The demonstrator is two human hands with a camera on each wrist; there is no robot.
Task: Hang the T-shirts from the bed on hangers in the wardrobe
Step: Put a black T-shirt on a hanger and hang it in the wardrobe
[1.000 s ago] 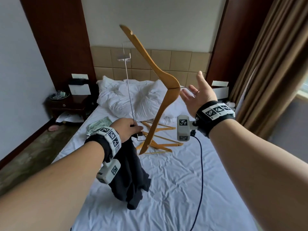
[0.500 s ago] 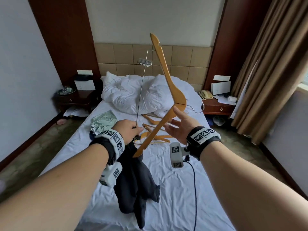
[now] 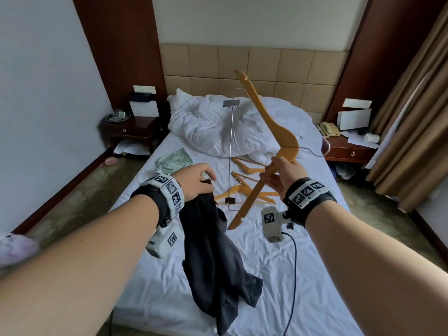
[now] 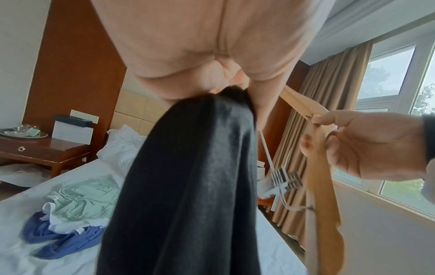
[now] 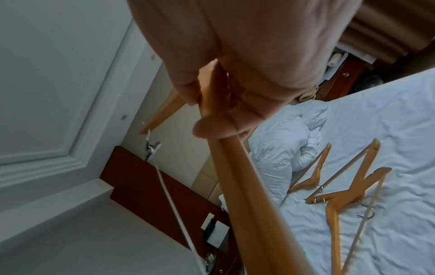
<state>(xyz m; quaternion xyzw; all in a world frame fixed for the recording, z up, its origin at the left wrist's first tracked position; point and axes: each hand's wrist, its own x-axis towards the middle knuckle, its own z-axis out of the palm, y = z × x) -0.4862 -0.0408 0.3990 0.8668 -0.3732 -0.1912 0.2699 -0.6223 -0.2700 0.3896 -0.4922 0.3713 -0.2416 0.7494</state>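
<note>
My left hand [image 3: 202, 179] grips the bunched top of a black T-shirt [image 3: 213, 258], which hangs down to the white bed [image 3: 303, 275]. My right hand [image 3: 270, 174] grips the lower arm of a wooden hanger [image 3: 266, 132] held on end above the bed. Its metal clip bar [image 3: 231, 154] stands vertical between my hands and its hook points right. The left wrist view shows the left hand [image 4: 235, 87] pinching the black T-shirt [image 4: 183, 186], with the hanger [image 4: 322, 195] to the right. A pale green T-shirt [image 3: 173, 161] lies crumpled on the bed.
Several spare wooden hangers [image 3: 244, 187] lie mid-bed, and a blue garment [image 4: 58, 240] lies by the green T-shirt. A heaped white duvet [image 3: 213, 132] fills the head end. Bedside tables stand left [image 3: 128, 129] and right [image 3: 349, 151]. Brown curtains [image 3: 412, 117] hang at the right.
My right hand came in from open and took hold of the hanger's lower arm. My left hand let go of the hanger's lower end and keeps the black T-shirt. The hanger shifted right.
</note>
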